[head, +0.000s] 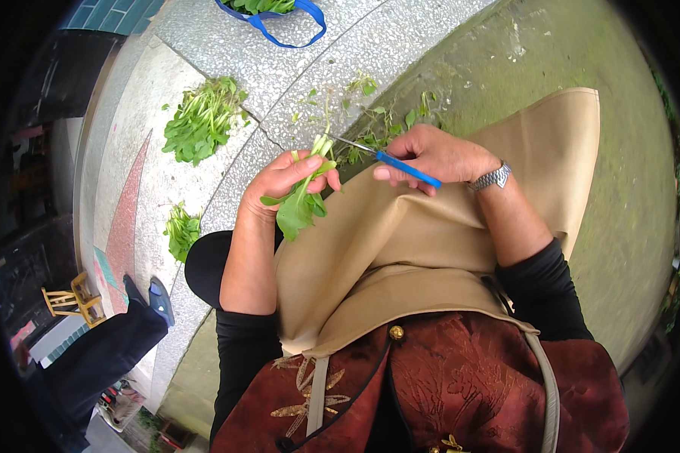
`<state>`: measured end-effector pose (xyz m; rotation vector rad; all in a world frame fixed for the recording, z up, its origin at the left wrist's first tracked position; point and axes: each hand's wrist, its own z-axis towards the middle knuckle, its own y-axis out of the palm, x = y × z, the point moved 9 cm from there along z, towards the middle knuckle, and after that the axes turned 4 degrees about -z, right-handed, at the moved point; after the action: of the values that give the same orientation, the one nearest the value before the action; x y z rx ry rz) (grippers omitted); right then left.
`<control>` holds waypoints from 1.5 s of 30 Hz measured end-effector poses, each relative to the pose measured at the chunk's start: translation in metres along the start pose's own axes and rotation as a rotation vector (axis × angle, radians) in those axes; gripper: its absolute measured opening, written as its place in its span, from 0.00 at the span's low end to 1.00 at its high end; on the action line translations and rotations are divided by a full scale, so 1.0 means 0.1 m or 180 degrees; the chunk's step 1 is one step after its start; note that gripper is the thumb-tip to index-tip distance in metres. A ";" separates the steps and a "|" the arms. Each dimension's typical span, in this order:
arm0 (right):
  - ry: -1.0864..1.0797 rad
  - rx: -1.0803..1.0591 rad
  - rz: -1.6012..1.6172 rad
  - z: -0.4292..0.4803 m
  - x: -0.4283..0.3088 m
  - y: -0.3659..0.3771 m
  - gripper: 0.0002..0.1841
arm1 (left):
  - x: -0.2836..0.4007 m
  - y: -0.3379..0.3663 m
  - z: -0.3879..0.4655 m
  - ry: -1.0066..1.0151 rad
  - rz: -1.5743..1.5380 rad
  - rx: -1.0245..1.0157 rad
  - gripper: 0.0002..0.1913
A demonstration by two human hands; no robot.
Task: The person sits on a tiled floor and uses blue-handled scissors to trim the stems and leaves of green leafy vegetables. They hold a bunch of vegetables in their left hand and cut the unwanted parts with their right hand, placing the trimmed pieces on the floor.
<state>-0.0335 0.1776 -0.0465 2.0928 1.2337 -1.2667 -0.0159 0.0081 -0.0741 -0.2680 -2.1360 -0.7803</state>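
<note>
My left hand [289, 180] holds a small bunch of leafy greens [298, 206], its pale stems and thin roots pointing away from me. In my right hand [430, 158] is a pair of scissors with blue handles [406, 169]; the blades reach to the stems near the root end. How far apart the blades are, I cannot tell. Trimmed roots and leaf scraps [381, 127] are scattered on the ground beyond my hands. A larger pile of greens [198, 122] lies to the left on the pale floor, and a smaller pile [181, 231] sits nearer, beside my left forearm.
A blue-handled bag [288, 44] with greens stands at the top. A tan apron [430, 238] covers my lap. At lower left another person's legs [102, 354] in dark trousers and blue slippers extend near a small wooden stool [75, 301]. Mossy concrete [617, 198] lies right.
</note>
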 end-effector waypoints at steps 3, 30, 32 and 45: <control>0.0013 -0.0035 0.0022 0.00 -0.01 0.02 0.27 | 0.00 -0.01 -0.01 0.0023 0.0024 0.0060 0.23; 0.0189 0.0099 0.0193 -0.01 0.00 -0.06 0.27 | 0.15 -0.19 0.11 0.0405 0.0133 0.0500 0.23; 0.0214 0.0108 0.0188 -0.02 0.02 -0.05 0.28 | 0.13 -0.14 0.11 0.0432 0.0093 0.0605 0.22; 0.0181 0.0266 0.0232 0.09 0.09 -0.03 0.26 | 0.12 -0.12 0.11 0.0328 -0.0023 0.0492 0.25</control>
<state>-0.0385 0.1771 -0.0582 2.2261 1.1348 -1.2547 -0.0356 0.0044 -0.0754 -0.1358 -2.0874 -0.6156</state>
